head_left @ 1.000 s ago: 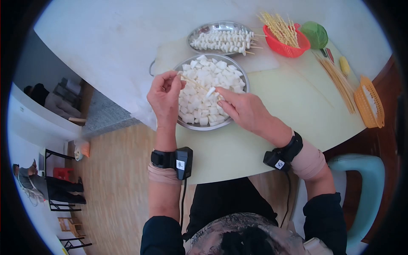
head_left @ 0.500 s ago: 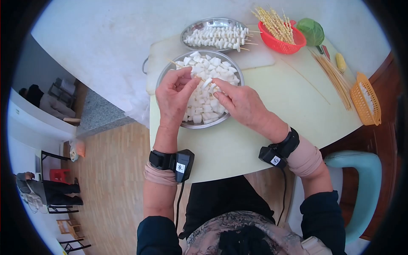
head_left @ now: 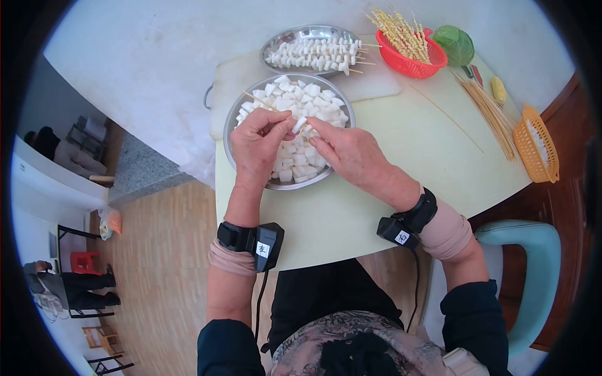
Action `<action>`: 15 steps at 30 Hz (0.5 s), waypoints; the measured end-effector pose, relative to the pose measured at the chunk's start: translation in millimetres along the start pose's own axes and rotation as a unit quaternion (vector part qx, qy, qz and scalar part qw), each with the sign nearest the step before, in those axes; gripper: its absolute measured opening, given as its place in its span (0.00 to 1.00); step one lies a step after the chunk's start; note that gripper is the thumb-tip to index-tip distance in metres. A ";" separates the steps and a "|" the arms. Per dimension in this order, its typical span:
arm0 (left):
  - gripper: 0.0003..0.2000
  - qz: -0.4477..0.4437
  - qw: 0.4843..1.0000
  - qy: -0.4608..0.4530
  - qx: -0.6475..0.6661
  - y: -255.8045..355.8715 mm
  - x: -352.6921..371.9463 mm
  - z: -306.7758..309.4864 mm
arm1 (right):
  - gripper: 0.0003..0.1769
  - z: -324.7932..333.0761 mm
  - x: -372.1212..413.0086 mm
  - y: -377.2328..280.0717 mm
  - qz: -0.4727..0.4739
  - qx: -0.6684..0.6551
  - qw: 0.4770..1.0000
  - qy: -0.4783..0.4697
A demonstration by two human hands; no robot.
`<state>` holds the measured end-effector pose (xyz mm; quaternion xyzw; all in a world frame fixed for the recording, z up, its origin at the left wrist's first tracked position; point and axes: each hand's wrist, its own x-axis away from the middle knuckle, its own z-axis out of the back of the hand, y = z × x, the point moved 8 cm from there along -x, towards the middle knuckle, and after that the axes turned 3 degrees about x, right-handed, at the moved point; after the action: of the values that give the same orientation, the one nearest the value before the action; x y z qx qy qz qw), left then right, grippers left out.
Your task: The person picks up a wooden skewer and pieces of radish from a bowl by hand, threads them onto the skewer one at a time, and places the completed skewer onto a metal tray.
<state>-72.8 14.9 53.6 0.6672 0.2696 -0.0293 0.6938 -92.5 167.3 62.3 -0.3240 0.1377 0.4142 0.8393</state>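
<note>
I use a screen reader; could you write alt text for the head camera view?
Over a metal bowl of white food chunks, the left hand holds a bamboo skewer and the right hand pinches one chunk against it. Behind sit a tray of filled skewers and a red basket of skewers.

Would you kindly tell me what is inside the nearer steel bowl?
White chunks fill the steel bowl. The left hand, pinching a skewer, and the right hand, pinching one chunk, cover the middle; the bottom is hidden.
</note>
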 end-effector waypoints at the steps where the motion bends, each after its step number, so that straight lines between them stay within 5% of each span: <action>1: 0.04 0.009 1.000 -0.005 -0.004 -0.8 -0.5 0.2 | 0.17 -0.3 -0.1 -0.1 0.002 0.001 1.000 -0.002; 15: 0.06 -0.022 0.998 -0.039 -0.033 11.5 -2.0 -0.1 | 0.18 -0.8 -0.9 2.6 -0.008 -0.023 1.000 -0.001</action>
<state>-70.0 15.6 65.0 0.6365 0.2577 -0.0615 0.7244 -95.1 167.4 61.0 -0.3444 0.1248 0.4110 0.8348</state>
